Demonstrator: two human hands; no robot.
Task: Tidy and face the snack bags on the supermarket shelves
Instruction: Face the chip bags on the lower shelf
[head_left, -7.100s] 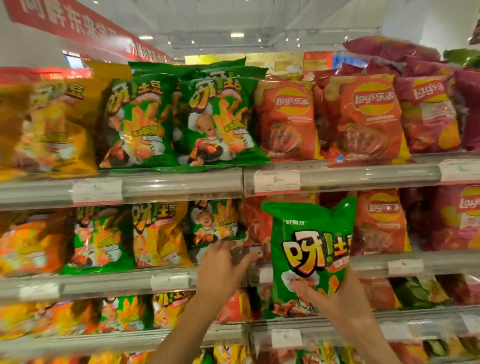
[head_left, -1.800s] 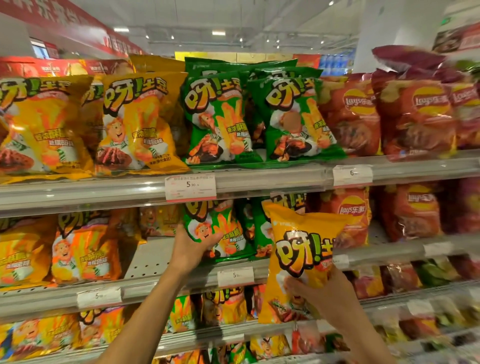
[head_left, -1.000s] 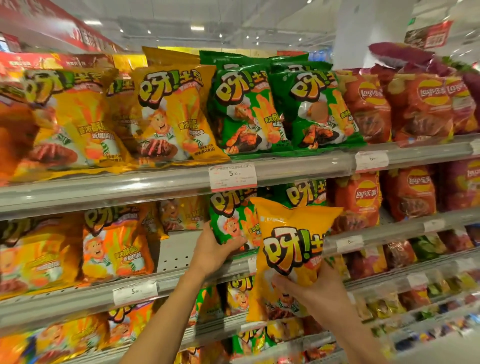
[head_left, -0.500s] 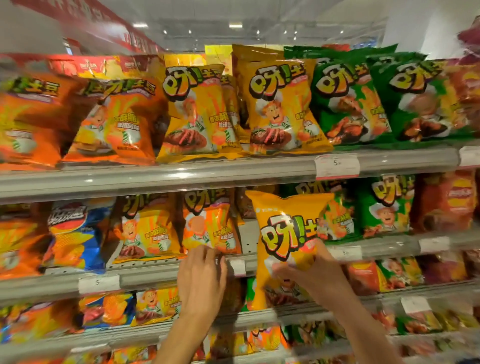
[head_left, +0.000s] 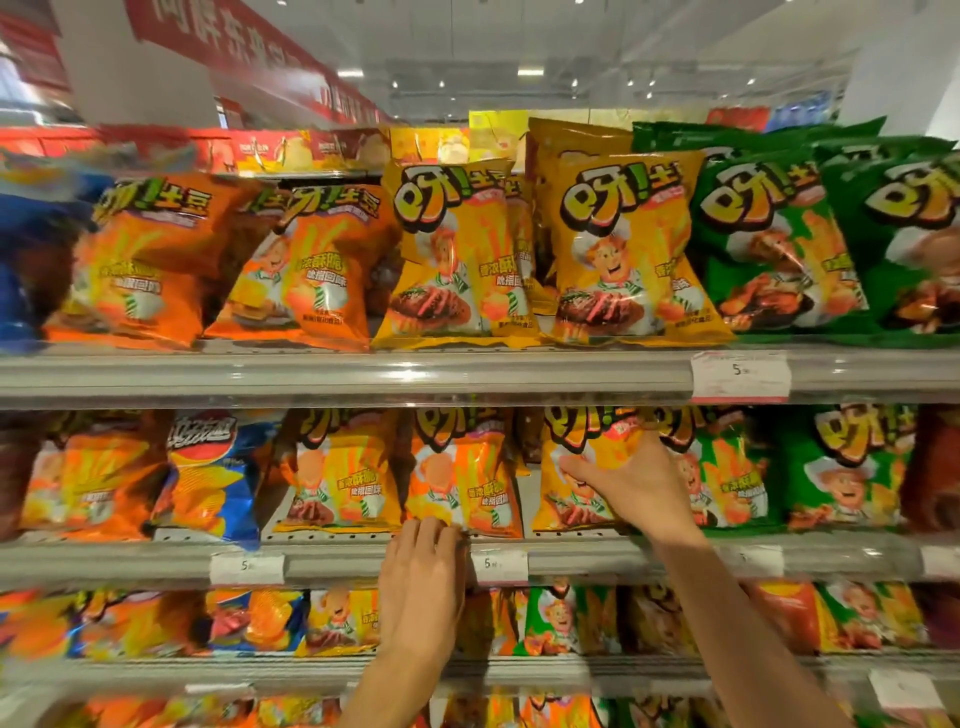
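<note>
A: What is the right hand doing?

B: It is reaching onto the middle shelf and pressing against the front of a yellow snack bag. Its grip is lying wide, fingers spread across the bag's face, thumb pointing left. Whether any finger is curling behind the bag, I cannot tell.

A: And where is that bag sitting?

B: It is standing upright on the middle shelf, between an orange-yellow bag on its left and a green bag on its right.

A: The left hand?

B: It is lying over the shelf's front rail, fingertips touching the lower edge of the orange-yellow bag. Its grip is looking loose, fingers only slightly bent; it is not closing round anything that I can see.

A: Anything else?

B: A price tag is sitting on the rail just beside the left hand. On the top shelf, yellow bags are facing forward beside green ones.
</note>
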